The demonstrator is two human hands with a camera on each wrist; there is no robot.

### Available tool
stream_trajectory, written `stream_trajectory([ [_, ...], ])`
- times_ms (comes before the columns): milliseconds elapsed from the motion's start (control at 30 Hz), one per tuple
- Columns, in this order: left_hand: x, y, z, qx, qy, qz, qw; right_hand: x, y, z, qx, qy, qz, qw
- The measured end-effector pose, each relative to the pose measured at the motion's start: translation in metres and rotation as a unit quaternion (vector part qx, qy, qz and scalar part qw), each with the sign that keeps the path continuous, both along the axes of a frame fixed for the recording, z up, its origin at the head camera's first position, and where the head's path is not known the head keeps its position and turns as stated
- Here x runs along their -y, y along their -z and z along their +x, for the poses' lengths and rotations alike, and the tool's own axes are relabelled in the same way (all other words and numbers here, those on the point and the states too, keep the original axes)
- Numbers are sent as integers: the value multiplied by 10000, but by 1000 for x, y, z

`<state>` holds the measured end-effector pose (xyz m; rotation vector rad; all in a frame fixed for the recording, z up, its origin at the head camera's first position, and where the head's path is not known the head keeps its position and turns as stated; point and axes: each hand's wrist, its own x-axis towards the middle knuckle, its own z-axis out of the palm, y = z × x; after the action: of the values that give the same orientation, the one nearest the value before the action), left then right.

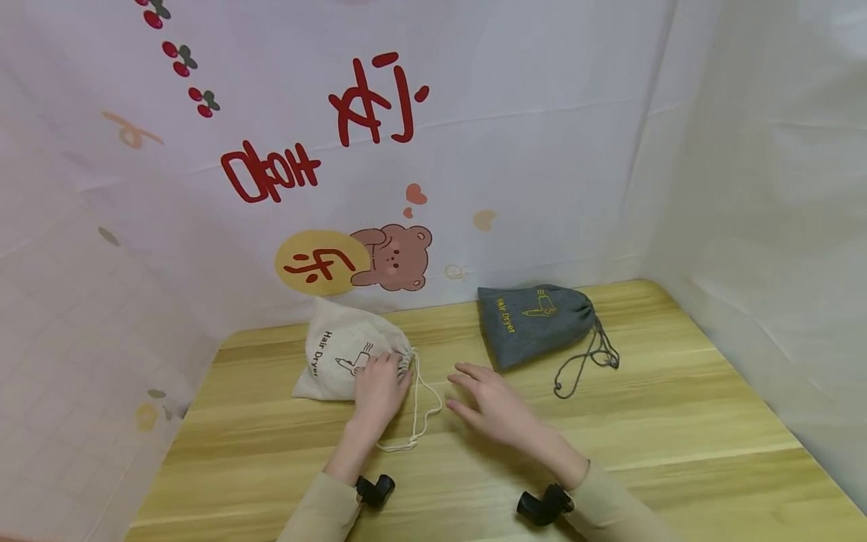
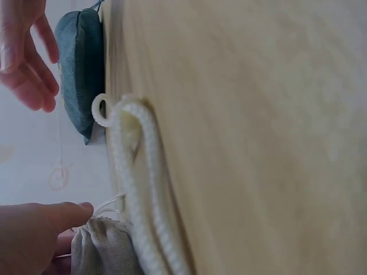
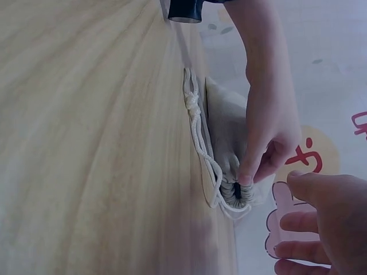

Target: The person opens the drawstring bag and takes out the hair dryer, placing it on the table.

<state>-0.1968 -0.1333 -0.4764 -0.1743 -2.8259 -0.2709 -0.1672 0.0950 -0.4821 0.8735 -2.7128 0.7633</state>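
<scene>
A cream drawstring bag (image 1: 345, 324) printed "Hair Dryer" lies on the left part of the table, its gathered neck toward the right. My left hand (image 1: 379, 388) pinches the bag near that neck, thumb and fingers at the puckered mouth in the right wrist view, where a small dark opening shows. From the neck a white cord (image 1: 412, 441) trails over the table to a knot. My right hand (image 1: 491, 403) hovers to the right of the cord, fingers spread and slightly bent, holding nothing.
Toward the back right lies a dark grey drawstring bag (image 1: 535, 331), also printed "Hair Dryer", with its grey cord (image 1: 576, 365) looped on the wooden table (image 1: 643, 452). A white printed cloth (image 1: 542, 150) stands behind the table, with pale cloth at both sides.
</scene>
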Motion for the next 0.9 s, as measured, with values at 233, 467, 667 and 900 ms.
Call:
stream_trajectory([
  [233,1,3,-5,-106,52,28,9999,11,2,-7,79,27,-181,9998],
  [467,6,5,-5,-296,314,199,9989,21,5,-14,324,113,-359,9988],
  [667,8,3,-1,-126,364,357,9986,27,4,-18,502,168,-482,9974],
  [900,11,2,5,-7,507,535,9973,34,6,-21,661,209,-649,9955],
])
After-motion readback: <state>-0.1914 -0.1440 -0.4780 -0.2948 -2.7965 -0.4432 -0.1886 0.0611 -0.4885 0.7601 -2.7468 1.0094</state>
